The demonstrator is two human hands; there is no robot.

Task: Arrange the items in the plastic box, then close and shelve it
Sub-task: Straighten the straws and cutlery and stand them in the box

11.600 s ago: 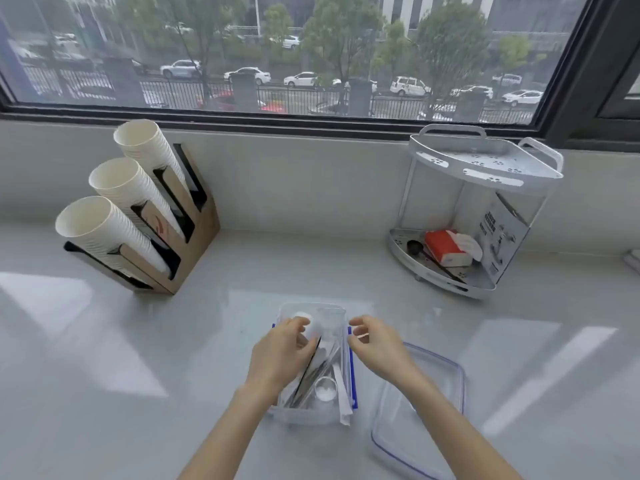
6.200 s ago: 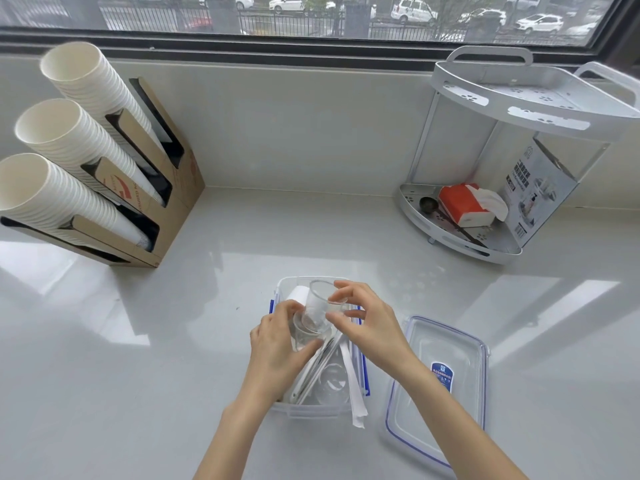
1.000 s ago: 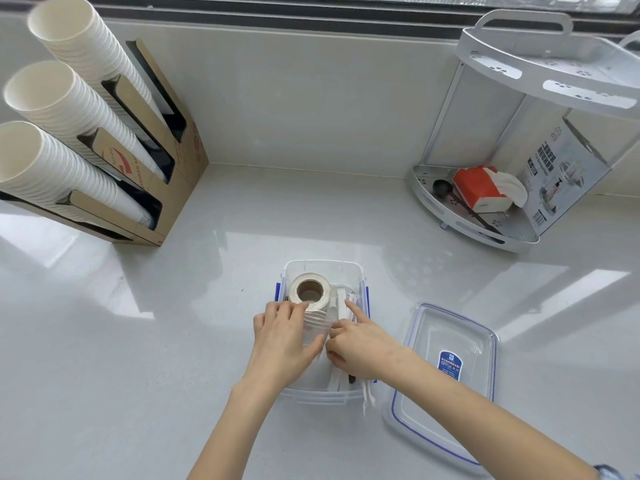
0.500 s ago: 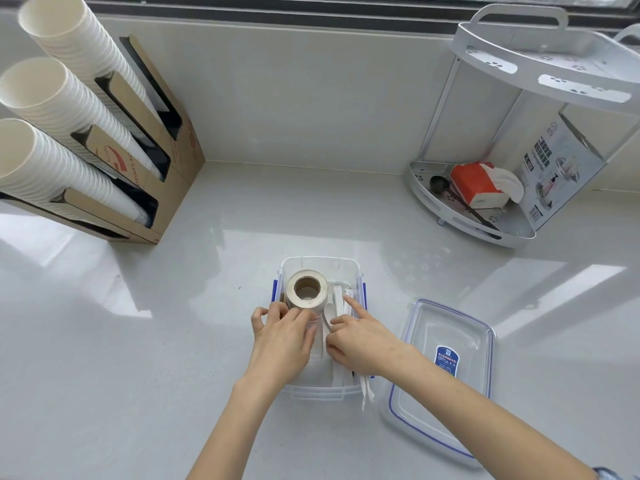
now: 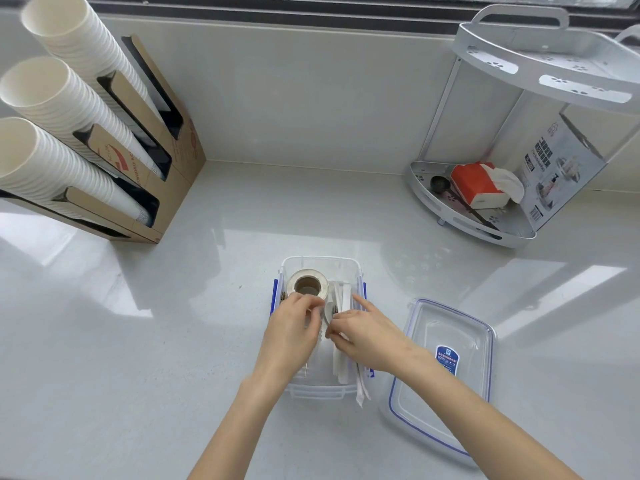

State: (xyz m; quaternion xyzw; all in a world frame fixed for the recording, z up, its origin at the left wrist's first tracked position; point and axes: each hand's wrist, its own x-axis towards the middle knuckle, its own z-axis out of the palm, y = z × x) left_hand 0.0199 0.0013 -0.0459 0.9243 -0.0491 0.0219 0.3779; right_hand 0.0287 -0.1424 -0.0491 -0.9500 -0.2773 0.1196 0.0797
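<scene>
The clear plastic box (image 5: pixel 318 262) with blue side clips stands open on the counter in front of me. A roll of tape (image 5: pixel 307 286) lies at its far left. White paper-wrapped sticks (image 5: pixel 341 295) run along its right side and poke out over the near rim. My left hand (image 5: pixel 292 329) is curled over the box's left half, fingertips at the roll's near edge; what is under it is hidden. My right hand (image 5: pixel 365 332) pinches the wrapped sticks, index finger stretched out. The clear lid (image 5: pixel 446 375) with a blue seal lies flat to the right of the box.
A cardboard holder with three stacks of white paper cups (image 5: pixel 86 133) stands at the back left. A two-tier white corner rack (image 5: pixel 485 223) at the back right holds a red tissue pack, a dark spoon and a printed carton. Grey counter surrounds the box.
Earlier I held a clear cup over the box; the tape roll now lies at its far end. In the last second both hands stayed low in the box and barely shifted.
</scene>
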